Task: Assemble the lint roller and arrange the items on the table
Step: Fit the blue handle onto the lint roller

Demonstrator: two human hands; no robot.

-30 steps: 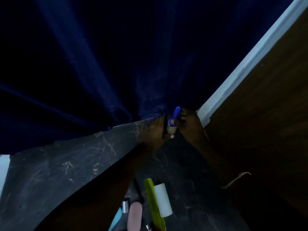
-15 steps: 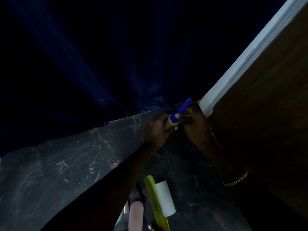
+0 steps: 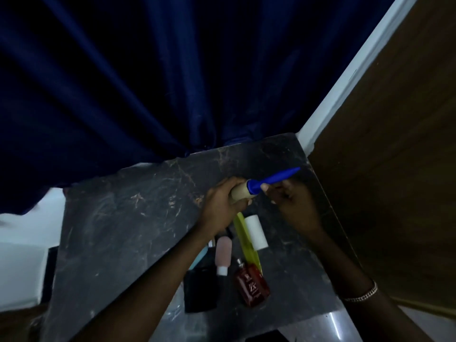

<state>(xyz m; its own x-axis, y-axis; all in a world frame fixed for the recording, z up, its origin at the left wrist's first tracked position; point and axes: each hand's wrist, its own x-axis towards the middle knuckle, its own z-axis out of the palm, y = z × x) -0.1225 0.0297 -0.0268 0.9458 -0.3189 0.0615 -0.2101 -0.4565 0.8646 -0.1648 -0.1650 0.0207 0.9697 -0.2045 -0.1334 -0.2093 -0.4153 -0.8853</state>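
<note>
Over the far right part of the dark marble desk (image 3: pixel 118 233), both hands hold the lint roller above the surface. The left hand (image 3: pixel 222 206) has its grip wrapped around the beige roll (image 3: pixel 240 195), and the right hand (image 3: pixel 293 206) pinches the blue handle (image 3: pixel 274 180) just behind its wide collar, with the tapered tail pointing far right. The collar sits against the end of the roll, so the joining looks close to done, though whether it is fully seated cannot be told from here.

To finish this step well, keep the roll and handle on 1 straight line and push them together along that axis while the left grip stops the roll from spinning. A small twist should help the core settle. Squeezing the roll too hard may crush the cardboard or wrinkle its sheets, so a firm but light hold is wiser. Check that the roll turns freely before setting it down.

Counted on the desk, nearer than the hands: 1 white spare roll (image 3: pixel 256 232), 1 yellow-green comb (image 3: pixel 246 240) lying just left of it, 1 pink tube (image 3: pixel 223 255) with a white cap, 1 red-brown bottle (image 3: pixel 253 285), 1 black box (image 3: pixel 201 290), and 1 pale blue item (image 3: pixel 201 257) partly hidden by the left forearm. They lie in a close cluster, some touching, and arranging them appears to be left to do
</note>
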